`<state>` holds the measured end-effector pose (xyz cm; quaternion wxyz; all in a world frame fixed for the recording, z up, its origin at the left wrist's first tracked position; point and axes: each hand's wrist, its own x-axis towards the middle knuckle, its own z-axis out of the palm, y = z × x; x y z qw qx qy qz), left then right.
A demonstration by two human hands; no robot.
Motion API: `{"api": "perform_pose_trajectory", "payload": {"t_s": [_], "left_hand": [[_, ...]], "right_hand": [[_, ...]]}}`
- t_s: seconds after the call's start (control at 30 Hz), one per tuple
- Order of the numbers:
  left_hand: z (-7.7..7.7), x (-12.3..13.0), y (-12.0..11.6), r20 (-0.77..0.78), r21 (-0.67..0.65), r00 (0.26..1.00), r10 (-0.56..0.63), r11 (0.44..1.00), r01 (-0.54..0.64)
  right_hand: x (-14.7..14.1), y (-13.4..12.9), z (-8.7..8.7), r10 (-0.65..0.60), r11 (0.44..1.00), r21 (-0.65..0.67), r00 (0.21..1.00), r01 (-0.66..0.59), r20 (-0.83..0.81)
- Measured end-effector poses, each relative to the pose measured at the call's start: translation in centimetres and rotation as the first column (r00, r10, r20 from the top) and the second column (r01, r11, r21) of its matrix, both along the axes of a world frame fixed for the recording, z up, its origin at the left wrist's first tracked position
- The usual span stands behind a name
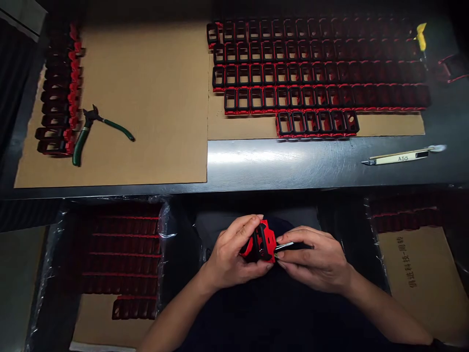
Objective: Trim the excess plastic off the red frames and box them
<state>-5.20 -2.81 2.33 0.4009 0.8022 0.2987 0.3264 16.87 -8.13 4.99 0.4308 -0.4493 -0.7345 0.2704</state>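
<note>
Low in the middle of the view, my left hand (pixel 232 252) is closed around a red and black plastic part (pixel 269 240), thumb and fingers on opposite edges. My right hand (pixel 317 259) pinches a slim tool with a shiny metal end (pixel 285 247), whose tip meets the right side of the part. The tool's dark rear end lies between my right fingers, and its exact kind cannot be made out. Both hands are in front of the table's near edge, close together.
Rows of red and black frames (pixel 269 76) stand on cardboard (pixel 242 128). Green-handled cutters (pixel 85 134) lie beside a column of similar parts (pixel 54 120) at left. A knife marked A55 (pixel 401 157) and a yellow tool (pixel 421 38) are at right. Lined boxes (pixel 95 318) (pixel 425 283) flank my hands.
</note>
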Motion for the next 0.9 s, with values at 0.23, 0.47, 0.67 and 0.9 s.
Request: {"api": "perform_pose_trajectory", "payload": {"t_s": [0.23,0.47,0.67,0.9], "left_hand": [[-0.45,-0.19,-0.15,0.012,-0.018,1.000,0.014,1.000,-0.014],[-0.87,-0.31,-0.14,0.069,-0.019,0.998,0.004,1.000,-0.003],[-0.47,-0.13,-0.12,0.062,-0.003,0.998,0.009,1.000,-0.009],[-0.56,-0.23,-0.11,0.061,0.001,0.998,0.001,1.000,-0.002]], "right_hand": [[0.05,-0.13,-0.09,-0.001,1.000,-0.017,1.000,0.001,-0.002],[0.06,-0.31,-0.16,0.007,0.999,-0.033,1.000,-0.008,-0.015],[-0.01,-0.32,0.00,0.013,1.000,-0.025,1.000,-0.013,-0.017],[0.01,-0.46,0.07,0.023,0.999,-0.037,0.999,-0.022,0.024]]}}
